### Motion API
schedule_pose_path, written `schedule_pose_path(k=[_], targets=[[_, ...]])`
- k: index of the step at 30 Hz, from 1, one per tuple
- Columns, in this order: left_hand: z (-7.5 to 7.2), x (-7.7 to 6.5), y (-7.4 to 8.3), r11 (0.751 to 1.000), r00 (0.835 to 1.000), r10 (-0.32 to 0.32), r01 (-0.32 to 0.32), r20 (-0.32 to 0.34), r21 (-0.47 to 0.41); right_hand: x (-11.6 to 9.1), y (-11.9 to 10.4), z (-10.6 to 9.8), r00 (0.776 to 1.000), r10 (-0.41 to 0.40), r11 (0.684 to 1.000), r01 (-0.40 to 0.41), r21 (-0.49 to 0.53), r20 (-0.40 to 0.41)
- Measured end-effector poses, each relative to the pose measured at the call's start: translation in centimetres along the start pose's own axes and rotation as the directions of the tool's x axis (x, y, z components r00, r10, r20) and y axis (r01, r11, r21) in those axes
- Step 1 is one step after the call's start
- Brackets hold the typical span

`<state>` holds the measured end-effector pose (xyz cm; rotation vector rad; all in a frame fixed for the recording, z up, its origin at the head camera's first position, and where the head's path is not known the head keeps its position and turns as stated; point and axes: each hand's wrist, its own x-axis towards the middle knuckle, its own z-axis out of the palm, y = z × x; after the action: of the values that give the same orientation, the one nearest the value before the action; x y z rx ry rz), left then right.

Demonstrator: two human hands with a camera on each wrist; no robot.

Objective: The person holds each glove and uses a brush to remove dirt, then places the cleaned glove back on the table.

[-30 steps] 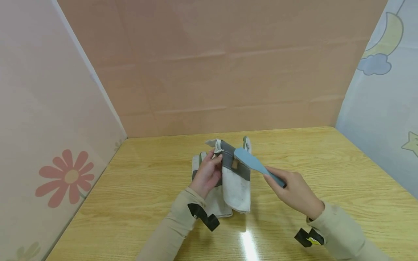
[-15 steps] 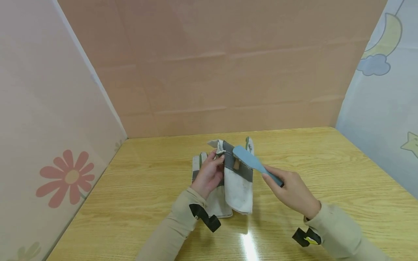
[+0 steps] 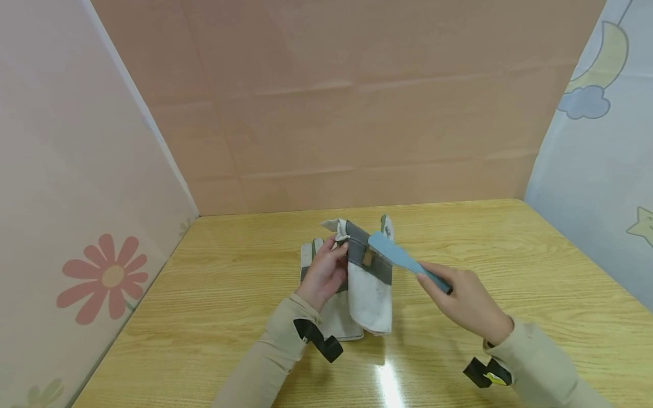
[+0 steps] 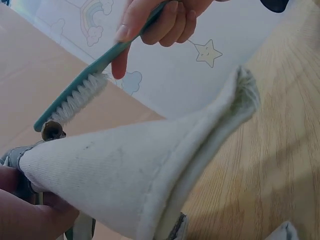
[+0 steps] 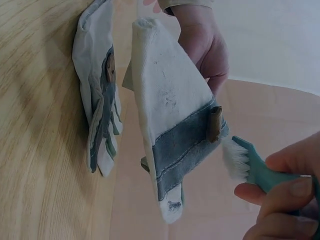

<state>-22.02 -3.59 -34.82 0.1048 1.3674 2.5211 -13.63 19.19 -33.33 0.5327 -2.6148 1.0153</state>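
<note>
My left hand (image 3: 325, 272) holds up a white cloth work glove (image 3: 369, 300), thumb and fingers gripping it at the grey band. A rolled brown tab (image 5: 215, 124) sticks out from that band. In my right hand (image 3: 465, 299) is a blue-green scrubbing brush (image 3: 394, 253), gripped by its handle. Its white bristles (image 5: 235, 161) face the glove, right at the grey band's edge beside the tab, as the right wrist view shows. Dark smudges mark the glove's white cuff. A second, matching glove (image 3: 340, 321) lies on the table under the raised one, partly hidden by it and my left hand.
The wood-grain table (image 3: 214, 317) is bounded by a tan back wall (image 3: 326, 113), a left panel with a pink flower (image 3: 109, 276) and a right panel with a moon and cloud (image 3: 584, 102). A light reflection (image 3: 389, 385) shines near the front.
The brush moves slightly left along the glove's band, then back right. The raised glove shifts a little right and returns left. Both grips stay the same, and the lower glove has not moved.
</note>
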Motion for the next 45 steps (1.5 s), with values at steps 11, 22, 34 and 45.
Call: schedule_pose_path(k=[11, 22, 34, 45], targets=[[0.3, -0.1, -0.2, 1.0, 1.0, -0.018, 0.017, 0.019, 0.017, 0.3, 0.0, 0.7, 1.0, -0.006, 0.999, 0.006, 0.038, 0.005], [0.1, -0.1, 0.1, 1.0, 1.0, 0.0, 0.0, -0.005, -0.007, -0.1, 0.1, 0.3, 1.0, 0.003, 1.0, -0.003, -0.002, -0.013], [0.1, -0.1, 0.0, 1.0, 1.0, 0.0, 0.0, -0.002, -0.008, 0.1, -0.2, 1.1, 0.996, -0.084, 0.995, 0.085, 0.054, -0.016], [-0.2, 0.0, 0.3, 1.0, 0.999, -0.013, 0.013, -0.031, -0.016, -0.3, 0.4, 0.6, 0.996, -0.089, 0.996, 0.089, 0.021, -0.028]])
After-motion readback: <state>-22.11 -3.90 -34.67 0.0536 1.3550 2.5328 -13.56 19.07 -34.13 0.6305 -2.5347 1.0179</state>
